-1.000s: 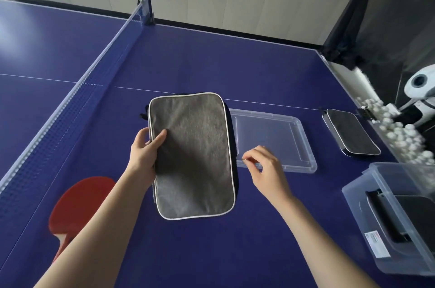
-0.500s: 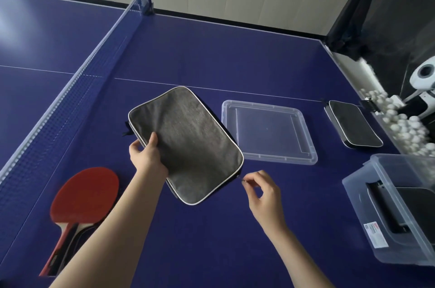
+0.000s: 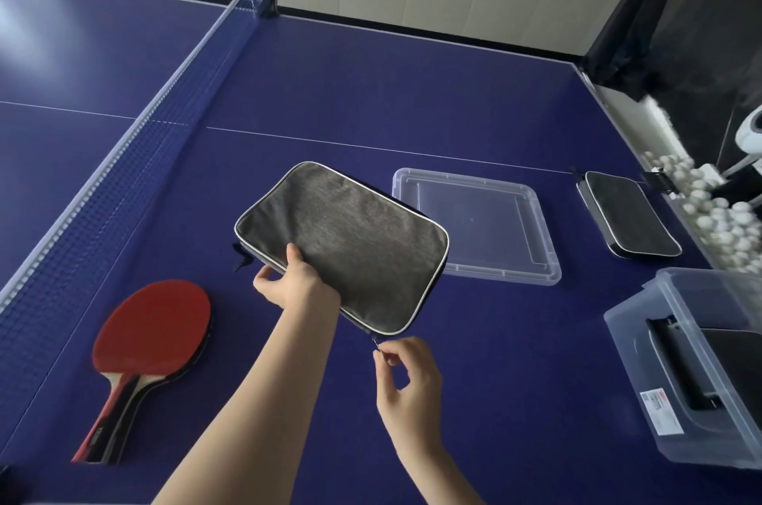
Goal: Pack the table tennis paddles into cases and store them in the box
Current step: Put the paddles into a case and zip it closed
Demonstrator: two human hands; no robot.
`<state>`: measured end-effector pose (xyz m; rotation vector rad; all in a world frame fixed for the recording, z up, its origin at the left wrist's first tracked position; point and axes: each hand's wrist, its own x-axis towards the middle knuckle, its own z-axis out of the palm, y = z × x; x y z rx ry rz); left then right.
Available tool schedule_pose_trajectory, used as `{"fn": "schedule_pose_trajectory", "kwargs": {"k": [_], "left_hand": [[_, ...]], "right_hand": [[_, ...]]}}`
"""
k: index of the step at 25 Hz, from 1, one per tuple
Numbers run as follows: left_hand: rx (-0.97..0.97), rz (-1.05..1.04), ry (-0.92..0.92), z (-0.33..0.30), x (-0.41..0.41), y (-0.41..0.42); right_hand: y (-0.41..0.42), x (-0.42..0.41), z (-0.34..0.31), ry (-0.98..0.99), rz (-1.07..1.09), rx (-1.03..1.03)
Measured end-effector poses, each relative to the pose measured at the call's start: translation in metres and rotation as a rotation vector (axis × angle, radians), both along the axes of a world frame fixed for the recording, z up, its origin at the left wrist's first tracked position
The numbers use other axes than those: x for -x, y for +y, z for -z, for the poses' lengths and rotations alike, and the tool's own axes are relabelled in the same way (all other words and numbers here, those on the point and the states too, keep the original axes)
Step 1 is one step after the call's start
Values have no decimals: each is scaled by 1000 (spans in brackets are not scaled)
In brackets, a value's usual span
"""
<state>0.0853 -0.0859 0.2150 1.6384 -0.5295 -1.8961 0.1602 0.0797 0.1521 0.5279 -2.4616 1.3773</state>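
A grey paddle case (image 3: pixel 350 240) with white piping lies tilted on the blue table. My left hand (image 3: pixel 295 284) grips its near left edge, thumb on top. At the case's near corner my right hand (image 3: pixel 406 374) pinches the small zipper pull (image 3: pixel 375 343). Red paddles (image 3: pixel 152 331) lie stacked at the lower left, handles toward me. A second grey case (image 3: pixel 629 222) lies at the right. The clear storage box (image 3: pixel 692 376) at the far right holds a dark case.
The clear box lid (image 3: pixel 478 224) lies flat just behind the held case. The net (image 3: pixel 123 158) runs along the left. Several white balls (image 3: pixel 713 211) fill a tray off the table's right edge beside a white machine.
The case has turned counter-clockwise and shifted left off the lid. My right hand has followed the case edge toward me, from the case's right side to its near corner, pinching the zipper pull.
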Motion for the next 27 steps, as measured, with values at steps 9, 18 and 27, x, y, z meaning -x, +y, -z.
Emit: {"fn": "schedule_pose_trajectory", "kwargs": {"k": [9,18,27], "left_hand": [[169,291,125,23,-27,-9],[113,706,231,36,-38,9],[581,1083,-107,29,-35,54]], "right_hand": [[46,36,-25,-152,158,211],[73,90,-54,-1186,-388,450],[53,61,-54,-610,-130,195]]}}
